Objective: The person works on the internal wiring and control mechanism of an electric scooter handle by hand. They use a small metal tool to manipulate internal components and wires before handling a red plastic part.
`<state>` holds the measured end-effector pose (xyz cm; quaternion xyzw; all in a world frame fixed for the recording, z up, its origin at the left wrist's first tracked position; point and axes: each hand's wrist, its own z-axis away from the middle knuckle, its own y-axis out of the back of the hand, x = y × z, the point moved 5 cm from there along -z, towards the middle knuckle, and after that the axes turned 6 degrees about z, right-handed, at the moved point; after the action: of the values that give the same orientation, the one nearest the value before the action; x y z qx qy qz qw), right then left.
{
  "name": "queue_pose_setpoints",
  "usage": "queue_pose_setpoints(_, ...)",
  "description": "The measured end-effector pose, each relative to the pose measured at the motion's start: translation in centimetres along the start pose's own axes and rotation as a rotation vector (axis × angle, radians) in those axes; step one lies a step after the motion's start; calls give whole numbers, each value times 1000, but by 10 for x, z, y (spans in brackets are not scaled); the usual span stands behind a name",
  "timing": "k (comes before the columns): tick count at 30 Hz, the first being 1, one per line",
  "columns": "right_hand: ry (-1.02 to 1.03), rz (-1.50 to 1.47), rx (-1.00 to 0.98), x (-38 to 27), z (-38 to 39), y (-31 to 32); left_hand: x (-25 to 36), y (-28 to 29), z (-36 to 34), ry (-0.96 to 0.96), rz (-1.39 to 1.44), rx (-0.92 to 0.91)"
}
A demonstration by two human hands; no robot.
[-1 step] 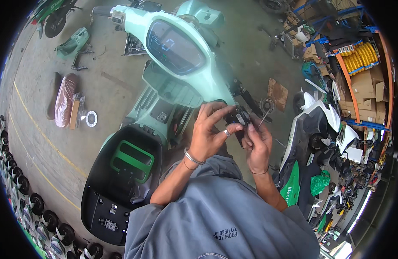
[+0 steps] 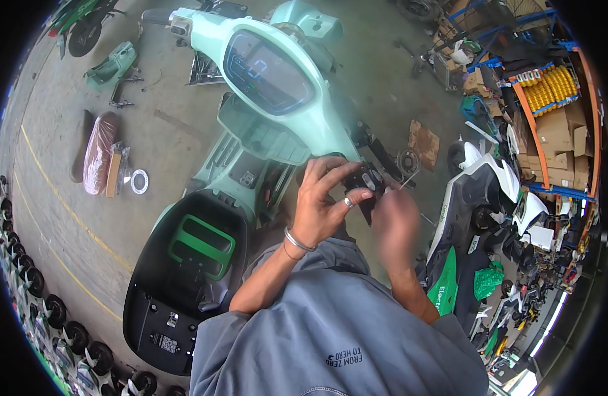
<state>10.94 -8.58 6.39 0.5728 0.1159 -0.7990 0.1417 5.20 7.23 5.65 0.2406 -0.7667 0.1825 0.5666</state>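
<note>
I see one mint-green scooter (image 2: 327, 135) as the largest thing, from the top centre of the frame to the lower left, where its black tub (image 2: 142, 310) holds one green frame (image 2: 224, 264). At the right side stands one black-and-white scooter (image 2: 472, 191), near one orange-and-blue rack (image 2: 538, 138). The grey shirt (image 2: 356, 323) fills the lower centre, and from it two forearms (image 2: 267, 280) go upward. The left hand (image 2: 320, 198) is bent over the handlebar end, a little right of centre, its thumb and fingers pinching the black switch block (image 2: 368, 179). The right hand (image 2: 395, 221) is just below and beside it, but it is blurred, so I cannot tell how its fingers are closed. Both hands stand in the way, covering part of the switch block from me. At the left of the frame lie one wrapped brown seat (image 2: 100, 155) and one white ring-shaped disc (image 2: 139, 175). Smallest, I count one thin rod (image 2: 411, 179) beside the right fingers and one silver ring (image 2: 347, 203) on the left thumb.
</note>
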Motion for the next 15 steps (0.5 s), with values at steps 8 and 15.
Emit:
queue_pose_setpoints(8, 151, 143, -63, -20, -3, -14, 4, -3, 0, -61, -49, -21)
queue_pose_setpoints(15, 119, 160, -126, -12, -4, -18, 4, -2, 0, -79, -39, -42)
